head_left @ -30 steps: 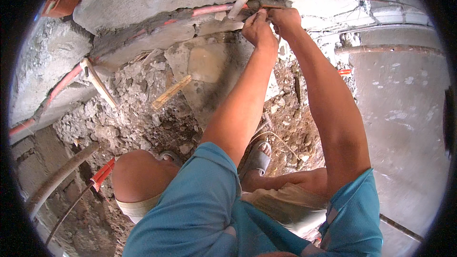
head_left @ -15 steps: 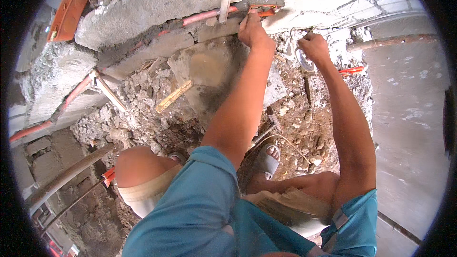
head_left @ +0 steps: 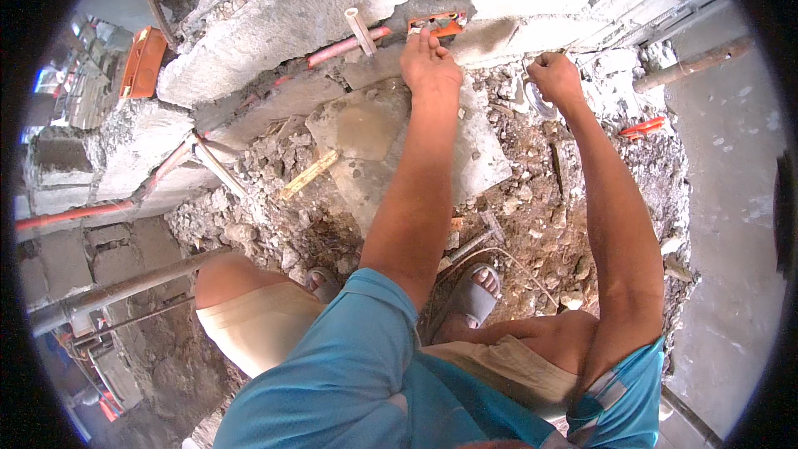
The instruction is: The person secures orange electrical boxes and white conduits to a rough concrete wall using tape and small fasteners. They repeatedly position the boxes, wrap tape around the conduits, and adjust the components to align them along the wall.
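Note:
My left hand [head_left: 428,62] reaches forward with its fingertips on an orange box fitting [head_left: 440,23] set in a groove of the broken concrete wall. A reddish conduit [head_left: 337,50] runs left from that fitting, and a short white pipe stub [head_left: 360,31] sticks out above it. My right hand [head_left: 555,79] is a fist to the right and lower, over the rubble. A whitish loop [head_left: 532,101] hangs from it; what the loop is cannot be made out.
Concrete rubble [head_left: 274,199] and a flat slab [head_left: 366,129] lie below the wall, with a wooden strip [head_left: 307,175] on them. Orange boxes [head_left: 143,62] sit at the upper left. A metal pipe [head_left: 125,287] crosses at left. My sandalled foot [head_left: 478,291] stands in the debris.
My right hand has left the conduit at the wall and dropped down and to the right, closed in a fist. My left hand stays at the orange fitting.

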`<move>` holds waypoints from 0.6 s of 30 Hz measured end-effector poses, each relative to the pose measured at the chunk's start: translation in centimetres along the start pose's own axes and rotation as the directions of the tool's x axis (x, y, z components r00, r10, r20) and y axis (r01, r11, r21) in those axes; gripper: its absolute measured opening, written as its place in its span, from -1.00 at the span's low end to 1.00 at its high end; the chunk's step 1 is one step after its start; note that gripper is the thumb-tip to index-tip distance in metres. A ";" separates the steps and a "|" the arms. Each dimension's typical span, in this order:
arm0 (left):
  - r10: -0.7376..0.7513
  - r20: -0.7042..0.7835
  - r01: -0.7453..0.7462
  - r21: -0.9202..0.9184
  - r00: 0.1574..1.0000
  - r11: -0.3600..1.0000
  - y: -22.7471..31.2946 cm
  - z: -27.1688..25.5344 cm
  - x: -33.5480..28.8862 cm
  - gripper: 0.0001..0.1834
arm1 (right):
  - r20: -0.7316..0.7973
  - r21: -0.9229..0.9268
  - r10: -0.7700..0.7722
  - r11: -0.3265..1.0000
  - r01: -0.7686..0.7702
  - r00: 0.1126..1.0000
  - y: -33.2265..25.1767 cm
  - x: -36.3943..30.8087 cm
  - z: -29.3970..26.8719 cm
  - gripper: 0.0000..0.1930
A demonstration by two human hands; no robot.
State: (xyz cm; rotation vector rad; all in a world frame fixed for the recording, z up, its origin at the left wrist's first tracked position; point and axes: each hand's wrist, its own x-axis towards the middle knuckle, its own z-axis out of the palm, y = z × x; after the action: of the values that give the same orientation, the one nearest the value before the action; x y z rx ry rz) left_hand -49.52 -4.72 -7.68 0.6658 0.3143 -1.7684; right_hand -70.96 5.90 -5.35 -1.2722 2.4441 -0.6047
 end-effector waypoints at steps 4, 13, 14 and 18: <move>0.042 0.010 -0.041 -0.052 0.999 0.998 -0.4 0.1 0.3 -0.73 | -0.006 -0.030 -0.046 0.998 0.046 0.999 1.3 -0.1 -0.5 -0.72; 0.073 0.012 -0.072 -0.056 0.997 0.996 -0.1 -0.7 0.0 -0.69 | 0.025 -0.023 -0.143 0.989 0.144 0.989 2.2 -0.3 -1.0 -0.71; 0.068 0.003 -0.068 -0.063 0.998 0.996 -0.1 -0.6 -0.3 -0.68 | 0.024 -0.015 -0.153 0.988 0.153 0.988 1.9 -0.3 -0.8 -0.71; 0.027 0.000 -0.026 -0.162 1.000 0.986 0.0 -0.2 0.0 -0.65 | 0.064 -0.019 -0.233 0.972 0.235 0.970 0.5 -0.1 0.1 -0.70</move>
State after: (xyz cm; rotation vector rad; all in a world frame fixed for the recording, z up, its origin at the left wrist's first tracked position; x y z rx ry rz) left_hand -49.47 -4.60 -7.89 0.5495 0.4409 -1.6975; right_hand -71.18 6.20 -5.63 -1.5809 2.2768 -0.5841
